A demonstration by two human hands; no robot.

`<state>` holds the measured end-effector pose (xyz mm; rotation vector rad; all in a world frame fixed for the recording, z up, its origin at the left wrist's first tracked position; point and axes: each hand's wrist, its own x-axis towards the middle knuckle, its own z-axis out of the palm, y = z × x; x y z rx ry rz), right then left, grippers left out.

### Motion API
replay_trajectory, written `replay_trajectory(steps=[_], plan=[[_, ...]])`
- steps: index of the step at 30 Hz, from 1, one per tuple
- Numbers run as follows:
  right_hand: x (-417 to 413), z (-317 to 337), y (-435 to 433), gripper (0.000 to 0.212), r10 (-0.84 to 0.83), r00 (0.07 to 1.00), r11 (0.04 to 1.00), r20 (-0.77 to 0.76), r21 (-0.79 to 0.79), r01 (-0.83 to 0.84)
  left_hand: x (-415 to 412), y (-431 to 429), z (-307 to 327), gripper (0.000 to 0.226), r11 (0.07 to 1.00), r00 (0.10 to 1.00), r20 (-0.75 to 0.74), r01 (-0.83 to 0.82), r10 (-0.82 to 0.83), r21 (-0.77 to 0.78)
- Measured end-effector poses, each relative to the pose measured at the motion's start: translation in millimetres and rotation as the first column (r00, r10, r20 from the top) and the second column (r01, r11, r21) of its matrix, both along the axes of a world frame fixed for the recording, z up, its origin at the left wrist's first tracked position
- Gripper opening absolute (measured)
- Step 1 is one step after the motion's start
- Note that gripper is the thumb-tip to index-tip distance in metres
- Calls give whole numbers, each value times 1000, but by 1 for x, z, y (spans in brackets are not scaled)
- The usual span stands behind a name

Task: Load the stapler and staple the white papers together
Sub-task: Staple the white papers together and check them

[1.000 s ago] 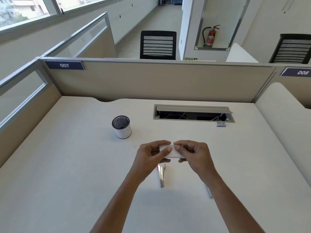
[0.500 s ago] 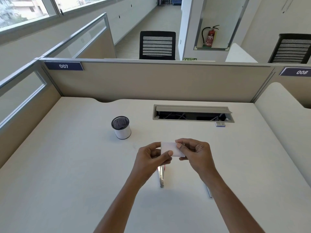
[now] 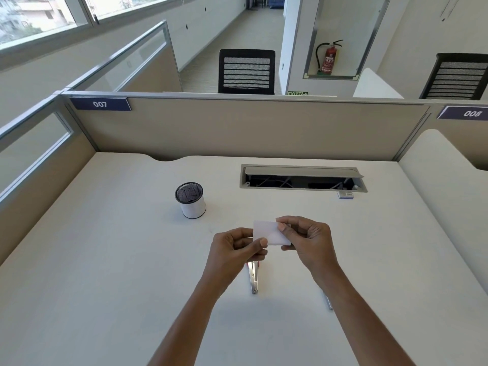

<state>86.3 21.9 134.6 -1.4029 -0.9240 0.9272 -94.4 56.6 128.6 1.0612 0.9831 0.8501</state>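
Small white papers [image 3: 269,233] are held above the desk between both hands. My left hand [image 3: 235,250] pinches their lower left corner with thumb and fingers. My right hand [image 3: 307,241] grips their right side, thumb on top. Under my left hand lies the stapler [image 3: 254,278], metal with a bit of red, its front part hidden by the hand. A thin metal strip [image 3: 328,302] pokes out from under my right forearm.
A mesh pen cup [image 3: 190,199] stands at the left middle of the white desk [image 3: 105,260]. A cable hatch [image 3: 303,178] is open at the back, a small box [image 3: 345,194] at its right end. Beige partitions wall in the back and sides.
The papers have risen slightly and more of them shows. My left hand has slid down to the lower left corner, and the right hand has shifted a little to the right.
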Motion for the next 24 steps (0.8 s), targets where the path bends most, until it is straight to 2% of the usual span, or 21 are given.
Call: replay_trajectory(steps=[5,7,12,16,24], plan=[[-3,2,0,17,-12,999,1000,-43,-4,12,-1,0,1,28,1000,1000,1,-17,17,-1],[-6,3,-1,18,-25,993,999,-119,-28,22,-1,2,1,33,1000,1000,-13,-25,25,7],[-19,1,-9,42,12,928,993,-373,-104,-55,1,2,7,29,998,999,-3,-46,47,31],[-28,-3,-15,36,37,922,992,-386,-95,-79,1,5,5,32,997,998,-36,-50,52,59],[-29,-1,-14,31,-33,914,994,-404,-112,-13,0,7,4,22,996,998,-42,-50,54,74]])
